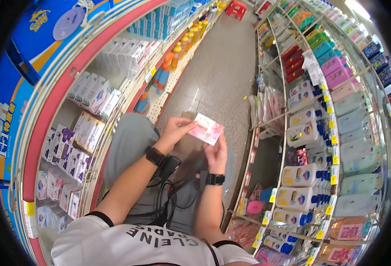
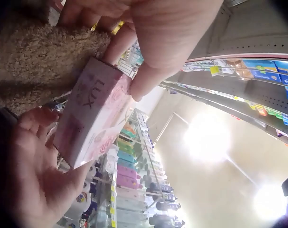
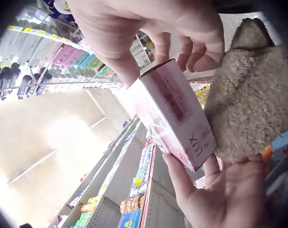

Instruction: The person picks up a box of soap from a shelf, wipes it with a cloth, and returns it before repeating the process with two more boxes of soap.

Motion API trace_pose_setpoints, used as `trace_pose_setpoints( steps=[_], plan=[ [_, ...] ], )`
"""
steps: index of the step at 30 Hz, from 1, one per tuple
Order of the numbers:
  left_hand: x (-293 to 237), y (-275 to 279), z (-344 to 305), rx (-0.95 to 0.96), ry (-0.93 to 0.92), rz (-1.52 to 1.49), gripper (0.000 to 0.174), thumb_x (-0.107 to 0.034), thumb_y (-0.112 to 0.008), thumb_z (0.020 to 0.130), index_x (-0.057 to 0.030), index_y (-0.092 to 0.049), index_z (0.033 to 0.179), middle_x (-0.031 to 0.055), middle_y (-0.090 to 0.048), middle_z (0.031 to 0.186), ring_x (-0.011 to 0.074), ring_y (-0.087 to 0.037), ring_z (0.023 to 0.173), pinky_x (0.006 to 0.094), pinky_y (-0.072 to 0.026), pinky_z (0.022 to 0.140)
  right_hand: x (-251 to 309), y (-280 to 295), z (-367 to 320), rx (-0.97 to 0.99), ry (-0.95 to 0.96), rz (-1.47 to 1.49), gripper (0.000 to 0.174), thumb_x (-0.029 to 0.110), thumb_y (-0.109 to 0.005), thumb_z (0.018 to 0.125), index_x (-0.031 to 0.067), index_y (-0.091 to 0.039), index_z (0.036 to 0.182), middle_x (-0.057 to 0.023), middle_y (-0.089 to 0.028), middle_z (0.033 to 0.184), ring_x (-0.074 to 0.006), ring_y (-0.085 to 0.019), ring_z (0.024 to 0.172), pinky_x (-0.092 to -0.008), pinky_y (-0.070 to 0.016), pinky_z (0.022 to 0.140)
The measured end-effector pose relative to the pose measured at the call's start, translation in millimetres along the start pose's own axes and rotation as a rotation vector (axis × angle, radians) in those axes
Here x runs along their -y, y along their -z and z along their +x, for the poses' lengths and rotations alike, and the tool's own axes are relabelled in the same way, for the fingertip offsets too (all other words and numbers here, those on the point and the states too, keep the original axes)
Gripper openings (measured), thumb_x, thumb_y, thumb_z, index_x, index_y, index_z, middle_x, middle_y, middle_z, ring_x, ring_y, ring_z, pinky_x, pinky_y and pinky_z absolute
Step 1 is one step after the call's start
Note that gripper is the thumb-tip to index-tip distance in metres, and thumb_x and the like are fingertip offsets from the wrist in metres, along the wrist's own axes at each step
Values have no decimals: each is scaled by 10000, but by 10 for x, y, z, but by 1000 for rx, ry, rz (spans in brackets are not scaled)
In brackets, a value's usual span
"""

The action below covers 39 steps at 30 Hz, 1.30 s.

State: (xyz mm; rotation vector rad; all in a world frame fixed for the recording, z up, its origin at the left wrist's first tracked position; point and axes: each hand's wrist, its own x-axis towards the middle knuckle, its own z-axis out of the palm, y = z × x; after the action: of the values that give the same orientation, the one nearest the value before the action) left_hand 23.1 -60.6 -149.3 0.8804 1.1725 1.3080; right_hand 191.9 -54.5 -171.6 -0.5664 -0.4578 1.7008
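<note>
Both hands hold a small pink-and-white LUX box (image 1: pixel 206 129), with roses printed on it, above the lap. The left hand (image 1: pixel 176 130) pinches its printed-brand end, thumb at the near edge in the left wrist view (image 2: pixel 172 38). At the opposite end, the right hand (image 1: pixel 216 153) grips the box between thumb and fingers. Seen from the right wrist, the box (image 3: pixel 174 114) is tilted, its long faces smooth and closed. A brown fuzzy thing (image 3: pixel 258 95) shows behind the box in both wrist views.
Shelving at left carries soap boxes (image 1: pixel 89 92), LUX packs (image 1: pixel 122 55) and yellow-capped bottles (image 1: pixel 184 42). Pump and wash bottles (image 1: pixel 300 175) line the right shelves. A grey floor aisle (image 1: pixel 213 57) runs ahead to a red stool (image 1: pixel 236 9). Black cables (image 1: pixel 169 195) lie over the lap.
</note>
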Motion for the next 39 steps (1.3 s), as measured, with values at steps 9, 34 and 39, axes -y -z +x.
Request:
trace_pose_setpoints(
  steps=[9, 34, 39],
  plan=[
    [132, 44, 91, -81, -3, -51, 327, -249, -717, 778, 53, -665, 895, 89, -659, 832, 101, -588, 718, 234, -462, 640, -85, -59, 84, -36, -25, -10, 311, 229, -497, 933, 41, -467, 1179, -108, -531, 1206, -248, -518, 1108, -411, -414, 944],
    [232, 23, 149, -29, -88, -41, 365, -305, -544, 915, 43, -652, 922, 28, -643, 863, 59, -552, 781, 218, -428, 695, -74, -148, 14, 8, 82, -225, 337, 269, -440, 958, 64, -458, 1226, -82, -527, 1219, -223, -490, 1153, -398, -408, 958],
    [257, 13, 146, 33, -50, -119, 401, -329, -460, 955, 20, -641, 876, 20, -639, 825, 57, -552, 745, 219, -430, 671, -141, -292, 20, 202, 348, -585, 689, 297, -707, 754, 1, -396, 1292, -99, -499, 1237, -217, -493, 1143, -349, -391, 974]
  ],
)
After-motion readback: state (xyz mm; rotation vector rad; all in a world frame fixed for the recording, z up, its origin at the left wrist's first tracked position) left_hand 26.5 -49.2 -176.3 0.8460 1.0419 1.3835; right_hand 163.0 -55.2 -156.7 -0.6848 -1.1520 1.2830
